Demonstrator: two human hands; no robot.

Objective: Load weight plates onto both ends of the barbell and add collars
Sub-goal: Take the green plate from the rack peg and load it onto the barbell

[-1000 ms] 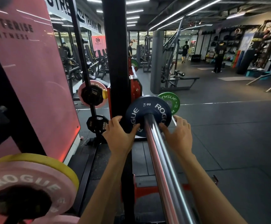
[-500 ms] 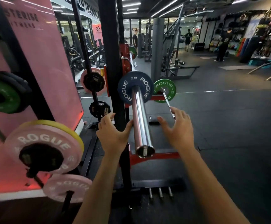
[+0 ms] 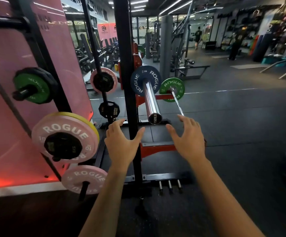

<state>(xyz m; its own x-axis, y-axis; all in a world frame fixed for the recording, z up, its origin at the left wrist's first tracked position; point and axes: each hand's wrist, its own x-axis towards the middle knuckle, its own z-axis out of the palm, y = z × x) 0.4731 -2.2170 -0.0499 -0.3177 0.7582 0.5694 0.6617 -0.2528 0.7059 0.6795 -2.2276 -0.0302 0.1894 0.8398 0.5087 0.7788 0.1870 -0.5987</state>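
My left hand (image 3: 121, 142) hangs spread in the air, fingers loose and holding nothing, just in front of the black rack upright (image 3: 127, 82), which it partly covers. My right hand (image 3: 188, 141) is spread the same way, empty, on the other side of the barbell sleeve (image 3: 151, 101). I see both hands short of the sleeve's end cap, touching neither it nor the plate. The chrome sleeve points toward me, its cap reading 1500LB, and a dark blue Rogue plate (image 3: 138, 81) sits pushed to its inner end; the bar's shaft beyond that plate is hidden behind it and the upright. I cannot make out a collar on the sleeve. Just right of it, a green Rogue plate (image 3: 172, 85) sits on a thinner bar lower down, partly overlapped by the blue one. At the left, the storage pegs hold a green plate (image 3: 31, 88), a large pink plate (image 3: 65, 134) with a yellow one mostly hidden behind it, and a smaller pink plate (image 3: 84, 178). The far gym and the people in it are blurred.
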